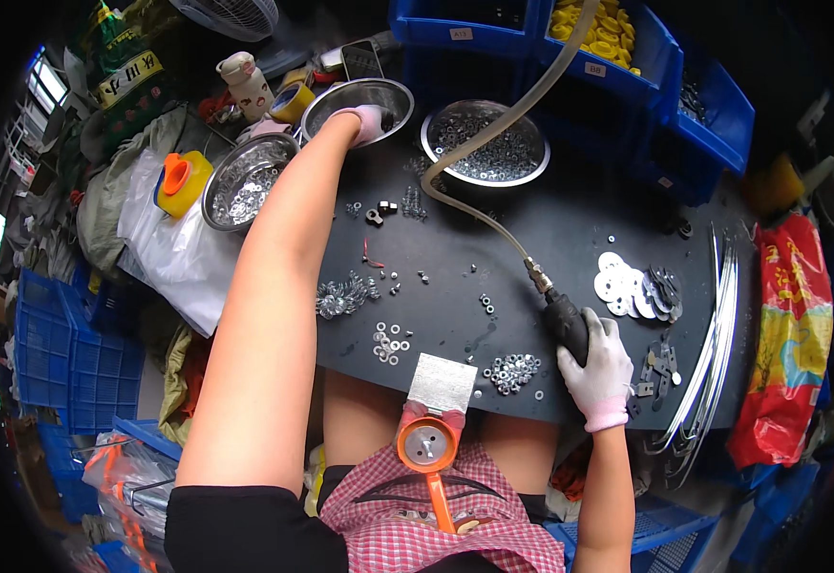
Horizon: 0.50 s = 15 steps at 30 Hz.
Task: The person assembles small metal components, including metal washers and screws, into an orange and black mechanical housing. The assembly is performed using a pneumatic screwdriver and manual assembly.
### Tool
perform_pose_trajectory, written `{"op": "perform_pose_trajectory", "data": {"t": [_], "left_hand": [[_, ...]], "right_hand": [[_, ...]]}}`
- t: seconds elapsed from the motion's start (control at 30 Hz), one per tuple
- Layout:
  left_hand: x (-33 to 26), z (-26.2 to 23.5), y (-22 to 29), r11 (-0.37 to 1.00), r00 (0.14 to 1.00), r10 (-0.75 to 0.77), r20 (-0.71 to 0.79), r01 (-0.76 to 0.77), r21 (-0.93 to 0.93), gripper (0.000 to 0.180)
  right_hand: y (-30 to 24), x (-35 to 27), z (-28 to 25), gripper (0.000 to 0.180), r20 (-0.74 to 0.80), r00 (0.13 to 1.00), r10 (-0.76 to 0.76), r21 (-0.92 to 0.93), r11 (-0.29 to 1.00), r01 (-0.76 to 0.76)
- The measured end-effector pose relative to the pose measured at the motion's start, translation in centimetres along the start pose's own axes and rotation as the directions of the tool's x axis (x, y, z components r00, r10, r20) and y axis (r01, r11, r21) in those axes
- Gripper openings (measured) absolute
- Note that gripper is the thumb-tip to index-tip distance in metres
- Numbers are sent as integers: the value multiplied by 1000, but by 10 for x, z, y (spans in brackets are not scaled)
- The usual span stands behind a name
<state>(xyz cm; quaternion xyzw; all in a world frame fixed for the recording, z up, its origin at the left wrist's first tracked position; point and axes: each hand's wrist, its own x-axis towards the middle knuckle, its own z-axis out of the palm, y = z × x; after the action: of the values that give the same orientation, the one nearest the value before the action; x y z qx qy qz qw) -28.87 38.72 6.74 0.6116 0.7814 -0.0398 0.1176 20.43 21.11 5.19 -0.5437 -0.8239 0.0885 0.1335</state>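
Note:
My left hand [371, 122], in a pale pink-and-white glove, reaches over the rim of a steel bowl [403, 93] at the far left; its fingers are hidden. My right hand [598, 372], in a white glove with a pink cuff, grips a black air tool [567, 328] lying at the right on the table. A clear hose [479, 212] runs into the tool. At the near table edge, before my lap, an orange round part [426, 445] with a long handle holds a grey metal disc with a bolt. A square metal plate [442, 384] lies just beyond it.
Steel bowls of washers [231, 222] and nuts [528, 180] flank the left hand's bowl. Nuts [512, 373], bolts [343, 294] and white rings [390, 345] lie in piles. White discs [617, 284] and long metal strips [713, 334] lie at right. Blue bins [670, 158] stand behind.

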Motion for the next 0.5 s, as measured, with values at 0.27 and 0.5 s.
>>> {"op": "perform_pose_trajectory", "data": {"t": [0.27,0.5], "left_hand": [[-10,-6,-10,974,978,-61,-199,15,-225,36],[-22,-37,-14,962,949,-96,-299,11,-274,35]], "right_hand": [[0,0,1,63,-6,1000,-3,-5,1000,3],[-4,0,2,65,-7,1000,26,-67,997,-26]]}}
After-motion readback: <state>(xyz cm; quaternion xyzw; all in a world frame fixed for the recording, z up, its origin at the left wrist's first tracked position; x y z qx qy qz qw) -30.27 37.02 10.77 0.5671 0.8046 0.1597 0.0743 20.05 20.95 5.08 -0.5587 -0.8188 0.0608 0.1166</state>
